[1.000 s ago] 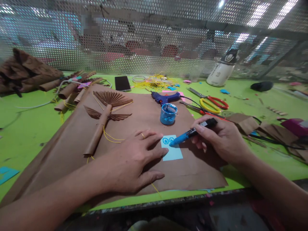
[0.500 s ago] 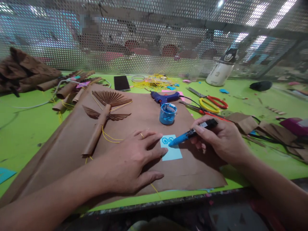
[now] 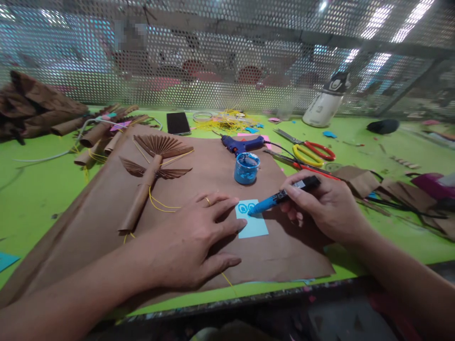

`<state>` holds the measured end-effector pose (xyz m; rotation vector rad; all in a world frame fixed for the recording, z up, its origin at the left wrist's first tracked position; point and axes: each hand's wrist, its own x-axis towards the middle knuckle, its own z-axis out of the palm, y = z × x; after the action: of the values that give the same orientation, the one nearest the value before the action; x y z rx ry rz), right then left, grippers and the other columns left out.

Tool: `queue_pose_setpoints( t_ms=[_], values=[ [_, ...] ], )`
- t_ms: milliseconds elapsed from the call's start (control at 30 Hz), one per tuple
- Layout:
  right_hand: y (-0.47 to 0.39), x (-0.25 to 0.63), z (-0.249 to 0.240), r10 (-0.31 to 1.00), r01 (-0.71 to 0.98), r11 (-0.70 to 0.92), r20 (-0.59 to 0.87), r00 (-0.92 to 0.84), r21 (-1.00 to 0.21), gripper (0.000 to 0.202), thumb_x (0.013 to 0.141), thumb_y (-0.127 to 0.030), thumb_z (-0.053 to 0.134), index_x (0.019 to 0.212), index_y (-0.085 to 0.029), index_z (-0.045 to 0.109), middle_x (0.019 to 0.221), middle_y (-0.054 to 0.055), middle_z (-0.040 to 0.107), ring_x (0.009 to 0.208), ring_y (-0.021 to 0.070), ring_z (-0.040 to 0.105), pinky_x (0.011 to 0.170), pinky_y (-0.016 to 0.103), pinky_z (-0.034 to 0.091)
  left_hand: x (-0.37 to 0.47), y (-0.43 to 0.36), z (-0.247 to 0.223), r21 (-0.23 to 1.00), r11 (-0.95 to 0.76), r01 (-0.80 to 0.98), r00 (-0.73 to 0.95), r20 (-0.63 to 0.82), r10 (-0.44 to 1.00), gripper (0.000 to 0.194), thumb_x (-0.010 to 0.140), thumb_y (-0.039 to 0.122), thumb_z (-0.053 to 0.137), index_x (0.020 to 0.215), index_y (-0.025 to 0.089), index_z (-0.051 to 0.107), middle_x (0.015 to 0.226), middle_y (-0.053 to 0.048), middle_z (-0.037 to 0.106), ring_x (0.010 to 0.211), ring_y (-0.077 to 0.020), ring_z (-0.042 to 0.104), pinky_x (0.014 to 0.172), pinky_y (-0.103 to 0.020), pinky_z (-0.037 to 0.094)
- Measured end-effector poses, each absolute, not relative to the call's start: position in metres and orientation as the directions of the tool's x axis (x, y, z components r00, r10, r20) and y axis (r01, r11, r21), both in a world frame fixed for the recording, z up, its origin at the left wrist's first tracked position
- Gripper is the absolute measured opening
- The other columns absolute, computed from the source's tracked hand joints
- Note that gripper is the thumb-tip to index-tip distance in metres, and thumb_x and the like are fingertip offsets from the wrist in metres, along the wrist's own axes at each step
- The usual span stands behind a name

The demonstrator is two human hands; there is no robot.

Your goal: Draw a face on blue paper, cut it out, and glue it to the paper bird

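Pinched marker [image 3: 267,202] against card [image 3: 253,229] with right hand [image 3: 320,203]; spread left hand [image 3: 199,237] beside; saw blue paint [image 3: 249,161] inside jar [image 3: 245,176].

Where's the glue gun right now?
In the head view, the glue gun lies right of centre on brown paper, just behind the blue paint jar.

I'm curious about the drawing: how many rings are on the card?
2: the left ring and, beside it, the right ring, partly behind the pen, both near the card's far edge. The pen or left hand might hide more.
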<state>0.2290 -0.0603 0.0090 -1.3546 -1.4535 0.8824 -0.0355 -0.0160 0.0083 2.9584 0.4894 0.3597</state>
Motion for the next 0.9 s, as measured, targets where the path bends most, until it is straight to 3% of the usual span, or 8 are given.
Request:
queue_pose_setpoints(
  t_ms=[433, 900],
  values=[
    [-0.0604, 0.2274, 0.0112, 0.987, 0.315, 0.127, 0.151, 0.054, -0.94, 0.024, 0.087, -0.042, 0.067, 0.082, -0.019, 0.063, 0.054, -0.001, 0.065, 0.042, 0.0114, 0.057, 0.035, 0.02, 0.047, -0.0354, -0.0144, 0.0087, 0.155, -0.942, 0.297, 0.921, 0.212, 0.326, 0.045, 0.092, 0.047, 0.056, 0.126, 0.019, 0.063, 0.132, -0.019, 0.059, 0.121, -0.0368, 0.054, 0.102, -0.055, 0.044],
    [-0.0604, 0.2271, 0.0105, 0.986, 0.315, 0.137, 0.16, 0.049, -0.939, 0.018, 0.088, -0.036, 0.066, 0.082, -0.02, 0.062, 0.053, -0.002, 0.064, 0.04, 0.0102, 0.055, 0.036, 0.019, 0.047, -0.0354, -0.0162, 0.0078, 0.149, -0.941, 0.305, 0.922, 0.2, 0.331, 0.045, 0.093, 0.046, 0.055, 0.128, 0.018, 0.063, 0.135, -0.022, 0.056, 0.124, -0.0403, 0.052, 0.099, -0.059, 0.045]
  ],
)
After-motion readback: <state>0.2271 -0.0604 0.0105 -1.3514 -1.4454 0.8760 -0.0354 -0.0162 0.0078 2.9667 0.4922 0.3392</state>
